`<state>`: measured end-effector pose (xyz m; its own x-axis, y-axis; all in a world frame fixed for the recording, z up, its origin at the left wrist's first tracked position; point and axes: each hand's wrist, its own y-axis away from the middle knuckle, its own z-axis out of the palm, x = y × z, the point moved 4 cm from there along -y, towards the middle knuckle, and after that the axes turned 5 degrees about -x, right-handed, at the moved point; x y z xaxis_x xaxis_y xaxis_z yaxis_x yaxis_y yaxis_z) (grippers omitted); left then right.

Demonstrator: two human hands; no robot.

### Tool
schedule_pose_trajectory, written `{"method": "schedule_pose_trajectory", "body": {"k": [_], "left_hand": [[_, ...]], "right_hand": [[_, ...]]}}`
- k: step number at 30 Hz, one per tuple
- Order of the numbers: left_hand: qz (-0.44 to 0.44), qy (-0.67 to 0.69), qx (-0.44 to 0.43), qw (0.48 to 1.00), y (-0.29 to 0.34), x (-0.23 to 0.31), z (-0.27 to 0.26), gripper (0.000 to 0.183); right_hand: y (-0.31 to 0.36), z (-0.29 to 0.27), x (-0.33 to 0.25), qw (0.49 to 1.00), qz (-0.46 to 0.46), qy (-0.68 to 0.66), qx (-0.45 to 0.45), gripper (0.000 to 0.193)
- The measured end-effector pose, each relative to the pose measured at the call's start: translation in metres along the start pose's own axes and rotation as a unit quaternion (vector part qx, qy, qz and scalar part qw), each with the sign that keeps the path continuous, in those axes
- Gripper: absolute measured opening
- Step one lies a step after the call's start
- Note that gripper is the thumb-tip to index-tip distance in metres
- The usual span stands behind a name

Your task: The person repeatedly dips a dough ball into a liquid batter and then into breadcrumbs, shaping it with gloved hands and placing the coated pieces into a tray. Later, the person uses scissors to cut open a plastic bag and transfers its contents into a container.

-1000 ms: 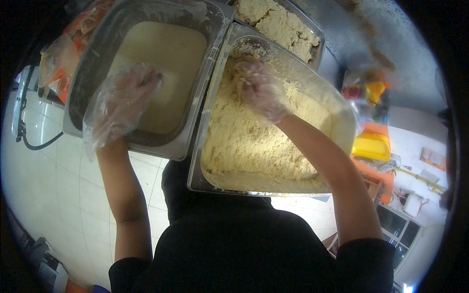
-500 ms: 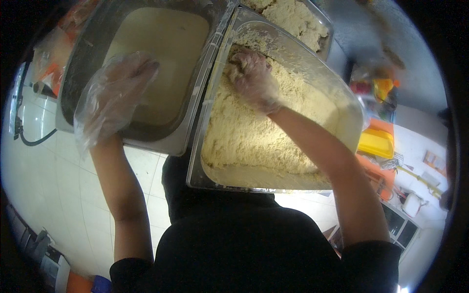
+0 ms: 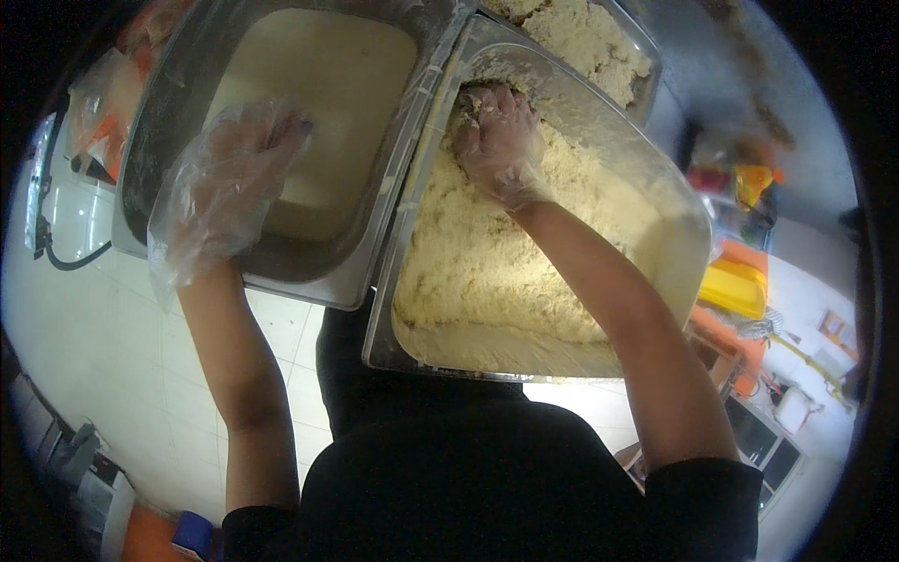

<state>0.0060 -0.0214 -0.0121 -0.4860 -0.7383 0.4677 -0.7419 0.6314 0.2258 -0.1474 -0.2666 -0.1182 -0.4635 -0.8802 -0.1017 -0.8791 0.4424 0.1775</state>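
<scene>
My left hand (image 3: 239, 169), in a loose clear plastic glove, hangs over a deep metal pan (image 3: 323, 290) of pale, milky liquid (image 3: 332, 80). Its fingers are drawn together, with nothing visible in them. In the neighbouring metal pan (image 3: 562, 361), my gloved right hand (image 3: 501, 136) presses down into a heap of pale yellow, crumbly flour (image 3: 496, 253) near the far left corner. Flour clings to that glove. The right fingers are curled down, and whatever lies under them is hidden.
Behind the flour pan stands a tray (image 3: 646, 70) of clumpy, flour-coated pieces (image 3: 595, 47). A yellow tray (image 3: 735, 288) sits at the right among blurred items. Plastic bags (image 3: 103, 103) lie at the far left. Light floor tiles (image 3: 154, 375) show below.
The whole view has shifted slightly, with the pans now a little lower and to the right. My right hand remains in the flour, its fingers flatter. My left hand stays over the liquid.
</scene>
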Motion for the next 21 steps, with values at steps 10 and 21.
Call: {"method": "schedule_pose_trajectory", "body": {"k": [10,21], "left_hand": [[0.08,-0.024,0.008,0.996,-0.007,-0.001,-0.002,0.04],[0.092,-0.044,0.02,0.995,-0.009,-0.009,0.003,0.038]], "right_hand": [[0.039,-0.028,0.066,0.919,0.109,-0.374,0.053,0.053],[0.17,-0.01,0.054,0.457,0.388,-0.782,-0.169,0.059]]}}
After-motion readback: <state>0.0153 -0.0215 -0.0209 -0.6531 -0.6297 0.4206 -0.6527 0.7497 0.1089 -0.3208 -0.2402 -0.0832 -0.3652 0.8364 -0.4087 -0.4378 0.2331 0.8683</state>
